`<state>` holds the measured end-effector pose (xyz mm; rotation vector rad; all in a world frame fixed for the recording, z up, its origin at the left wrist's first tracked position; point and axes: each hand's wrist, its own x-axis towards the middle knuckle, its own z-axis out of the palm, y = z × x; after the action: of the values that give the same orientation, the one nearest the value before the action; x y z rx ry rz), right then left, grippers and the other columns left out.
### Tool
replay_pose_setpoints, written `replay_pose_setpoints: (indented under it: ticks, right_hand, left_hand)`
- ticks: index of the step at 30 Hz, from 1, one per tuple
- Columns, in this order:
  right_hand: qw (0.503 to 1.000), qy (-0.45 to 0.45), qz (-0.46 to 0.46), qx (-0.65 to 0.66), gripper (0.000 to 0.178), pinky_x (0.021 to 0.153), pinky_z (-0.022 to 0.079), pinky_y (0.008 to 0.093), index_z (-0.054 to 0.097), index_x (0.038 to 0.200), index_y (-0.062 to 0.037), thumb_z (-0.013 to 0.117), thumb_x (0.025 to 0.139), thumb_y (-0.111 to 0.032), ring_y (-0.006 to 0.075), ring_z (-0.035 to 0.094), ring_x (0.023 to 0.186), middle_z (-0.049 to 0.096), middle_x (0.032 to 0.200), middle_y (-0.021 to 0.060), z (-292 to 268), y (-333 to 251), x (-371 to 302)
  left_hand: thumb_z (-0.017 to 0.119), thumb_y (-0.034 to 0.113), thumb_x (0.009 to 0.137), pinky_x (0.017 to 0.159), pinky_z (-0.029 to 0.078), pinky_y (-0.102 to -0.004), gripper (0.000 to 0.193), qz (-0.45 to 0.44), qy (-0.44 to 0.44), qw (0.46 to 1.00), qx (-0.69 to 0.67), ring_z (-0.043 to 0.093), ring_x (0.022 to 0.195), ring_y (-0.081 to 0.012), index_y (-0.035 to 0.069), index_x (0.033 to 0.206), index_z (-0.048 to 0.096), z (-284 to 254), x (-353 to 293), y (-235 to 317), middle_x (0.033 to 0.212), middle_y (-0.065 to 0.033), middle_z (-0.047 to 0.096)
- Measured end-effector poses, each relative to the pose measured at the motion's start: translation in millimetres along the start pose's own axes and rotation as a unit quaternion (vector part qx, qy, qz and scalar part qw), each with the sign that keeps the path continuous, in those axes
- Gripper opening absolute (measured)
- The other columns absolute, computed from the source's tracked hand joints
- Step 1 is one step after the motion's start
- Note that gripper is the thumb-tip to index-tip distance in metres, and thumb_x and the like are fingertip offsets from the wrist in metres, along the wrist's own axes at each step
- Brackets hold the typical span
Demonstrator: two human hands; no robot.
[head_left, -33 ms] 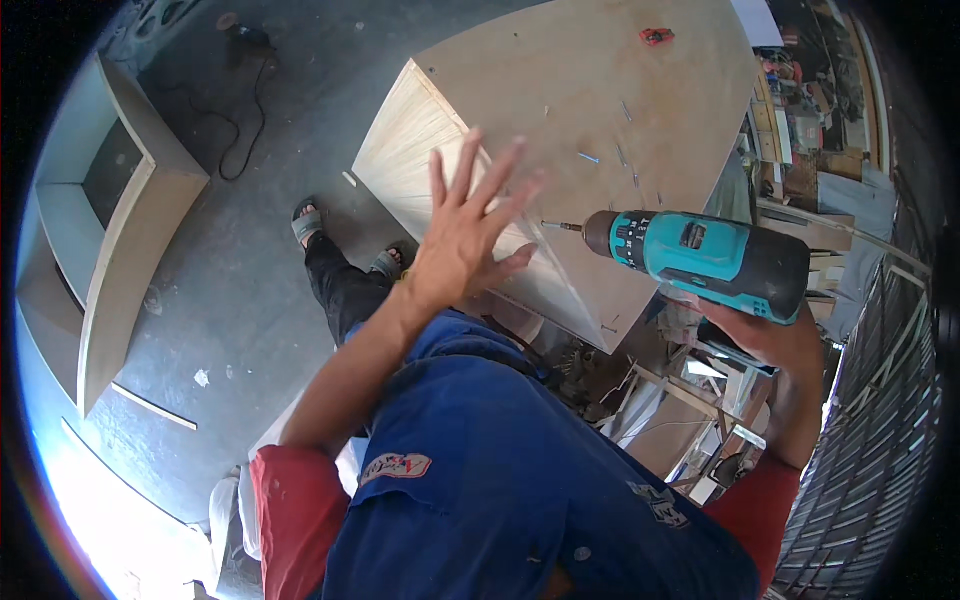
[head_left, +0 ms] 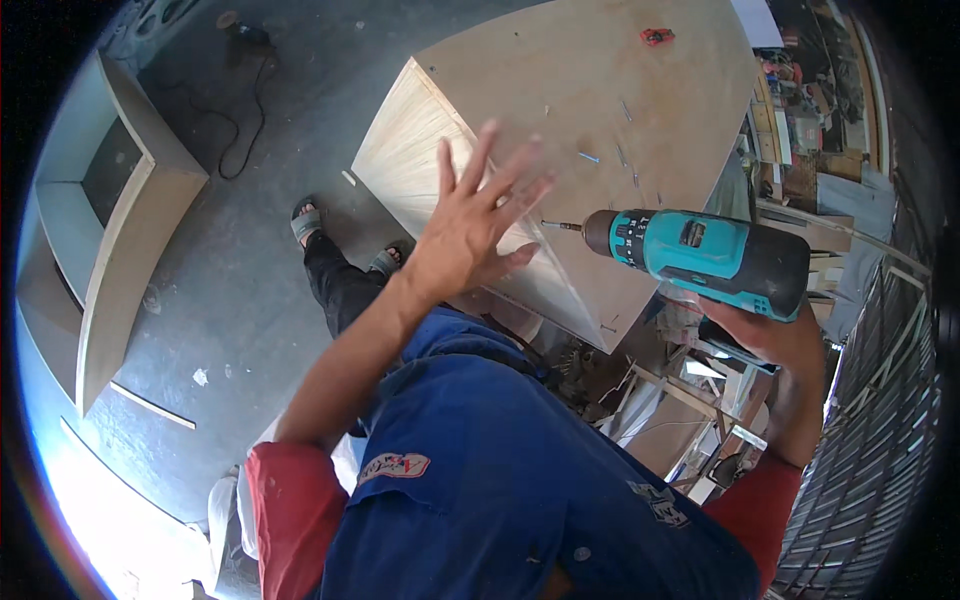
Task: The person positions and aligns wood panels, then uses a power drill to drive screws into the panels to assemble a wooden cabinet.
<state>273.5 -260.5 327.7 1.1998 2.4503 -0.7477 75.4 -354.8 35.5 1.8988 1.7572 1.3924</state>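
Observation:
My left hand is open with its fingers spread, raised over the near corner of a large plywood box; I cannot tell whether it touches the wood. My right hand grips the handle of a teal and black cordless drill. The drill lies level, and its bit points left toward the box's slanted side panel, close to my left thumb. Several loose screws and a small red object lie on the box's top.
A pale wooden shelf unit lies on the grey concrete floor at the left. A black cable with a tool runs across the floor at the top. A thin wood strip lies nearby. A metal grating and cluttered wood offcuts stand at the right.

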Motion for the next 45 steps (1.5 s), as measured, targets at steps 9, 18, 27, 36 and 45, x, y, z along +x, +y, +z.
replay_pose_setpoints:
  ticks: [9,18,27,36,45]
  right_hand:
    - [0.997,-0.022,0.045,-0.056,0.039,0.084,0.058,0.0404,0.07,0.114,-0.0057,0.085,0.082,-0.021,0.0259,0.074,0.093,0.076,0.104,0.012,-6,-13,15]
    - [0.996,0.072,0.007,-0.055,0.035,0.091,0.054,0.0396,0.069,0.117,-0.0062,0.079,0.088,-0.022,0.0251,0.069,0.1,0.072,0.112,0.0134,-46,21,27]
    - [0.962,0.264,0.069,-0.027,0.063,0.095,0.051,0.0454,0.044,0.145,-0.0115,0.072,0.089,-0.011,0.044,0.065,0.113,0.065,0.122,0.0269,4,196,130]
    - [0.895,0.441,0.006,-0.071,0.056,0.103,0.048,0.0471,0.056,0.141,-0.011,0.075,0.089,-0.019,0.0403,0.059,0.123,0.063,0.131,0.0219,51,249,153]
    - [0.505,0.698,0.234,0.451,0.035,0.084,0.054,0.0313,0.068,0.118,-0.0016,0.071,0.098,-0.03,0.0201,0.069,0.1,0.073,0.111,0.0096,276,198,-28]
  left_hand:
    - [0.081,0.035,0.072,0.121,0.009,-0.0736,0.063,0.081,-0.069,0.994,-0.015,0.038,0.147,-0.0243,0.024,0.133,0.069,4,19,-26,0.15,0.0059,0.056]
    - [0.084,0.033,0.068,0.122,0.006,-0.0714,0.066,0.057,-0.08,0.995,-0.004,0.044,0.145,-0.0272,0.026,0.132,0.07,2,22,-18,0.15,0.0053,0.057]
    - [0.083,0.04,0.067,0.121,0.009,-0.0724,0.065,0.065,-0.073,0.994,0.039,0.046,0.142,-0.0258,0.03,0.13,0.071,7,26,-21,0.148,0.0089,0.058]
    - [0.084,0.045,0.073,0.123,-0.001,-0.0658,0.062,0.107,-0.09,0.981,0.132,0.048,0.142,-0.0324,0.03,0.132,0.071,5,27,-13,0.148,0.0034,0.06]
    - [0.074,0.054,0.087,0.122,0.011,-0.0628,0.064,0.175,-0.104,0.962,0.181,0.043,0.144,-0.0356,0.018,0.139,0.067,11,27,-23,0.154,-0.0046,0.055]
